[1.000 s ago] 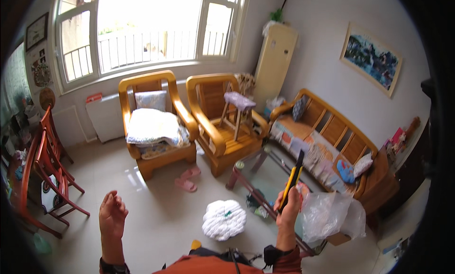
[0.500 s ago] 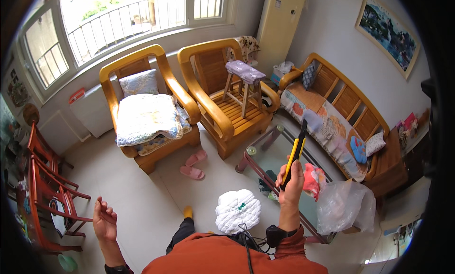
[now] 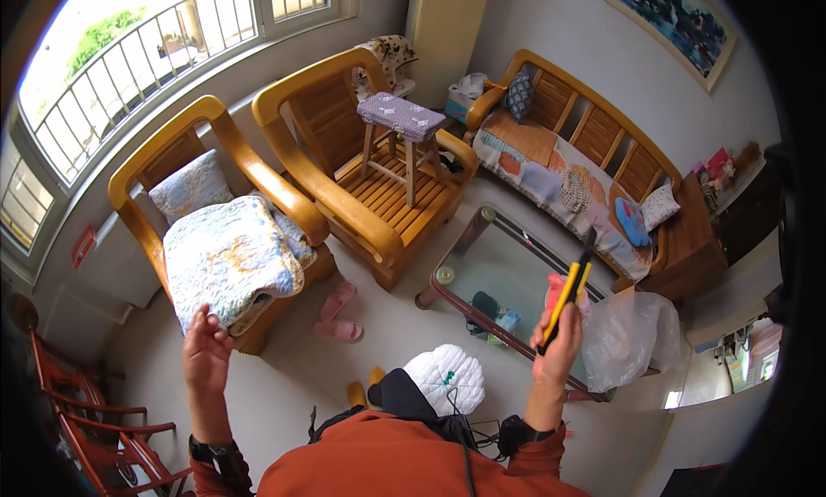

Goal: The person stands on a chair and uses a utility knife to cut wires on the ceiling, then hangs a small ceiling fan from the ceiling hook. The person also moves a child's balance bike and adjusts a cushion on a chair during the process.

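My right hand point(image 3: 557, 342) grips a long yellow and black tool point(image 3: 564, 299), apparently a utility knife, held upright over the near edge of a glass coffee table point(image 3: 471, 273). Behind it are a red-pink item point(image 3: 550, 284) and a clear plastic bag point(image 3: 628, 333) on the table. My left hand point(image 3: 206, 351) is raised with loosely curled fingers apart and nothing in it, in front of the wooden armchair point(image 3: 267, 183) with a folded quilt point(image 3: 224, 256); whether it touches the quilt I cannot tell. A white quilted round item point(image 3: 447, 368) lies low by my feet.
A second wooden armchair point(image 3: 379, 256) holds a small stool with a purple padded top point(image 3: 400, 111). A wooden sofa point(image 3: 628, 153) lines the right wall. Pink slippers point(image 3: 338, 329) lie on the floor. Red-brown chairs point(image 3: 86, 394) stand at lower left, beneath a window side.
The view has turned down and toward the right. My feet in yellow slippers have come closer together beside the white item. The knife stays in my raised right hand.
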Motion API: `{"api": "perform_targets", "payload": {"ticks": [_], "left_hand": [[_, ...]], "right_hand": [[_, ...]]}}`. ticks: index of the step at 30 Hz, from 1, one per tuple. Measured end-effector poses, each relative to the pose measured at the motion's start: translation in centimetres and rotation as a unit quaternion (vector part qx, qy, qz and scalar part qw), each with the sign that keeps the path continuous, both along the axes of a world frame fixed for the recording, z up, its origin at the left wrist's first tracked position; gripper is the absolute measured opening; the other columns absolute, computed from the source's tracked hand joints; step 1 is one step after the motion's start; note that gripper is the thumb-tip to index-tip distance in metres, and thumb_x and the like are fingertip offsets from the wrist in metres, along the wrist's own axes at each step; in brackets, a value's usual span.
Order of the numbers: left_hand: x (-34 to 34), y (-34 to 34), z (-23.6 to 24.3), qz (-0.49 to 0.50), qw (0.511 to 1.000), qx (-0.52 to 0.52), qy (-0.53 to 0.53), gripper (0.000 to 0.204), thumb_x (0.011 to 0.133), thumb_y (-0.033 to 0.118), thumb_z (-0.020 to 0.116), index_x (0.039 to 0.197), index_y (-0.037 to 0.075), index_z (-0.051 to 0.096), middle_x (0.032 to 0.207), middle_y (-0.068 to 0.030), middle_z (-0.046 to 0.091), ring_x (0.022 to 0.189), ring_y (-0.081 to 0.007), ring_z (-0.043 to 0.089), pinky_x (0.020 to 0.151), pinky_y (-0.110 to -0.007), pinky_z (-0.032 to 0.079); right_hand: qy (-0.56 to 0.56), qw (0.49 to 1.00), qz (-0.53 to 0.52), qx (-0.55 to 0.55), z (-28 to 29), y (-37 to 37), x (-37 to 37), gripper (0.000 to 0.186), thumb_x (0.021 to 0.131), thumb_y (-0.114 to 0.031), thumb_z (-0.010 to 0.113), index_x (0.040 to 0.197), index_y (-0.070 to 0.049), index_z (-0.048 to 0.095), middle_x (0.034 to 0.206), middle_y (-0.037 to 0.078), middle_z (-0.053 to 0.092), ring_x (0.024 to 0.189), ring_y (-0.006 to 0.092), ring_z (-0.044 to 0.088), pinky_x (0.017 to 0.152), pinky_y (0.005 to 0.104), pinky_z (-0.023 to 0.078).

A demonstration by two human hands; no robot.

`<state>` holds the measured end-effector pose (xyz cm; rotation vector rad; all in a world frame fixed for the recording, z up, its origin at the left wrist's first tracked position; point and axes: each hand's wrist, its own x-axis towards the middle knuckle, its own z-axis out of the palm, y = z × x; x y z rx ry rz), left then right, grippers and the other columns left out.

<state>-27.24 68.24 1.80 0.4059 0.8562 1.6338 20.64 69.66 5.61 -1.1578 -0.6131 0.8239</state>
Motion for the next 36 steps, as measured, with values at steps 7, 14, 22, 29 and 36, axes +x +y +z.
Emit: {"api": "perform_targets", "payload": {"ticks": [7, 14, 22, 29, 36], "left_hand": [[5.4, 12.1, -1.3, -0.089, 0.995, -0.018, -0.038, 0.025, 0.094, 0.019, 0.049, 0.117, 0.008, 0.049, 0.086, 0.0006, 0.055, 0.070, -0.0097, 0.053, 0.061, -0.020, 0.047], [10.6, 23.2, -1.3, -0.080, 0.995, -0.028, -0.043, 0.024, 0.094, 0.018, 0.049, 0.116, 0.008, 0.051, 0.086, 0.0002, 0.054, 0.070, -0.0097, 0.051, 0.062, -0.022, 0.046], [14.7, 29.6, -1.5, -0.098, 0.994, -0.038, -0.033, 0.025, 0.095, 0.018, 0.048, 0.116, 0.007, 0.050, 0.088, -0.0008, 0.054, 0.071, -0.0100, 0.051, 0.062, -0.023, 0.045], [17.7, 34.2, -1.7, -0.133, 0.989, -0.045, -0.051, 0.026, 0.095, 0.017, 0.048, 0.118, 0.005, 0.049, 0.087, -0.0014, 0.055, 0.069, -0.0102, 0.052, 0.062, -0.023, 0.046], [20.0, 40.3, 0.4, -0.170, 0.985, -0.002, -0.030, 0.024, 0.094, 0.014, 0.047, 0.115, 0.003, 0.052, 0.087, -0.0023, 0.057, 0.069, -0.0104, 0.055, 0.061, -0.023, 0.048]], "right_hand": [[-0.027, 0.992, -0.117, -0.037, -0.8, 3.8, 4.3, 0.025, 0.096, -0.037, 0.045, 0.095, -0.013, 0.044, 0.067, -0.002, 0.044, 0.047, 0.0066, 0.040, 0.043, 0.0209, 0.033], [-0.047, 0.992, -0.119, -0.008, 0.8, 13.5, 9.1, 0.031, 0.097, -0.034, 0.044, 0.108, -0.005, 0.047, 0.066, 0.000, 0.043, 0.047, 0.0072, 0.036, 0.043, 0.0205, 0.032], [-0.063, 0.996, -0.068, -0.007, 2.1, 20.5, 11.9, 0.034, 0.098, -0.027, 0.041, 0.116, 0.001, 0.046, 0.067, 0.001, 0.043, 0.048, 0.0076, 0.035, 0.045, 0.0203, 0.031], [-0.056, 0.995, -0.072, -0.050, 2.4, 22.4, 12.9, 0.031, 0.098, -0.027, 0.041, 0.111, 0.001, 0.046, 0.065, 0.000, 0.041, 0.048, 0.0071, 0.034, 0.045, 0.0198, 0.030], [-0.051, 0.996, -0.052, -0.049, 1.4, 25.6, 14.2, 0.032, 0.098, -0.027, 0.040, 0.114, -0.001, 0.048, 0.067, 0.001, 0.045, 0.047, 0.0065, 0.035, 0.041, 0.0196, 0.030]]}}
